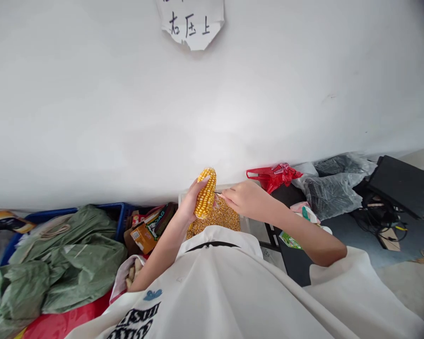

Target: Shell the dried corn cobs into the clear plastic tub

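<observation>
My left hand (192, 200) is wrapped round an ear of corn (205, 197) with yellow kernels, held upright with the thumb across its upper part. To the right of the ear, my right hand (243, 200) is closed in a pinch, its fingertips close to the cob. A thin dark tip (217, 192) sticks out from those fingers toward the ear; most of that object is hidden in the hand. Beneath both hands lies a heap of loose corn kernels (223, 217) in a pale container (244, 224), partly covered by my white clothing.
A white wall (212, 113) with a paper note (194, 28) stands close ahead. On the left are a blue bin (122, 221) with green sheeting (81, 259) and a cardboard box (141, 240). On the right lie a red plastic bag (275, 176), clear plastic wrap (334, 193) and cables (376, 221).
</observation>
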Action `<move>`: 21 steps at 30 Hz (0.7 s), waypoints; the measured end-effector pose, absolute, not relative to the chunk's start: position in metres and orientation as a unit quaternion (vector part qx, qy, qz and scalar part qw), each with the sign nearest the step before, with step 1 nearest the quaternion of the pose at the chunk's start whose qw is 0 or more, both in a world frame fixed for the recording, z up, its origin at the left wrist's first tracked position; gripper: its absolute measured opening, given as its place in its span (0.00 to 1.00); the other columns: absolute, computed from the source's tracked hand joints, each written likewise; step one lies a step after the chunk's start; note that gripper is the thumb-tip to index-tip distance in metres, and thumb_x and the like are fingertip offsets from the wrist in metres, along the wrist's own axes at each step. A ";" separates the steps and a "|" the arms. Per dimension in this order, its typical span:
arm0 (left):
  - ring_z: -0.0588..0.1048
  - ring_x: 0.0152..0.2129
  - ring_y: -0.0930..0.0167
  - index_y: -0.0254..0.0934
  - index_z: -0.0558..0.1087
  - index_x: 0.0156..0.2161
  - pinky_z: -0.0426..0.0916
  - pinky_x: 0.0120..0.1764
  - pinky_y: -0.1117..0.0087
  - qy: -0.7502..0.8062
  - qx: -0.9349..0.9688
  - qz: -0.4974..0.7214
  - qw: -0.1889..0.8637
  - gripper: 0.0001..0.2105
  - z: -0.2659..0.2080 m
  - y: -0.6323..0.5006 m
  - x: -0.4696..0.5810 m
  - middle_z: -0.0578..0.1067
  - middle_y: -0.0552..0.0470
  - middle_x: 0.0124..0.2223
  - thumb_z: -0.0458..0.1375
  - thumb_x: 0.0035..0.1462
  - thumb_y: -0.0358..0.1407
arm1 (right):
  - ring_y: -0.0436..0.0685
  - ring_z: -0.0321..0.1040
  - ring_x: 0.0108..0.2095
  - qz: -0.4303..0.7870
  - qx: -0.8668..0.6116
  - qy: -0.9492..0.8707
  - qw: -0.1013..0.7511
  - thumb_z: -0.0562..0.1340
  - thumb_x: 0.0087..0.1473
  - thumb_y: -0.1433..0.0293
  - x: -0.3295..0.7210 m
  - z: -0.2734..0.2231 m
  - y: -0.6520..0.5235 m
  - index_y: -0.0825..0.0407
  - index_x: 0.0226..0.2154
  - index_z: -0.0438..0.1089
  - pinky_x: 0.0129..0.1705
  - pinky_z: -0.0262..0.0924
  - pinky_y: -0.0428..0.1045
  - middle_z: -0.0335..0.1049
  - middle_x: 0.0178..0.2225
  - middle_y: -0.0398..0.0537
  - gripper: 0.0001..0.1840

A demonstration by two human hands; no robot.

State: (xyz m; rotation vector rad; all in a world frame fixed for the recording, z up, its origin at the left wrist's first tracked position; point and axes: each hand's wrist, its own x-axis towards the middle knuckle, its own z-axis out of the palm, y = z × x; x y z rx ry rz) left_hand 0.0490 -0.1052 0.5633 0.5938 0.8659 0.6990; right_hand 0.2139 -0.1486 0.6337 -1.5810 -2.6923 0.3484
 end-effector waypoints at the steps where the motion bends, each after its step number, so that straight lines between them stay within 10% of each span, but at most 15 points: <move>1: 0.73 0.17 0.69 0.35 0.70 0.41 0.66 0.19 0.71 0.401 0.276 0.320 0.813 0.18 0.563 -0.106 0.050 0.73 0.53 0.23 0.58 0.49 0.46 | 0.49 0.58 0.23 0.123 -0.501 -0.857 0.012 0.50 0.60 0.71 0.216 0.632 -0.148 0.57 0.29 0.69 0.27 0.38 0.48 0.69 0.26 0.50 0.15; 21: 0.74 0.19 0.68 0.36 0.69 0.37 0.69 0.20 0.69 0.415 0.307 0.265 0.815 0.16 0.541 -0.097 0.075 0.74 0.51 0.28 0.60 0.48 0.45 | 0.52 0.65 0.28 0.102 -0.611 -0.784 0.042 0.49 0.62 0.68 0.232 0.592 -0.159 0.56 0.31 0.69 0.28 0.41 0.47 0.72 0.29 0.52 0.16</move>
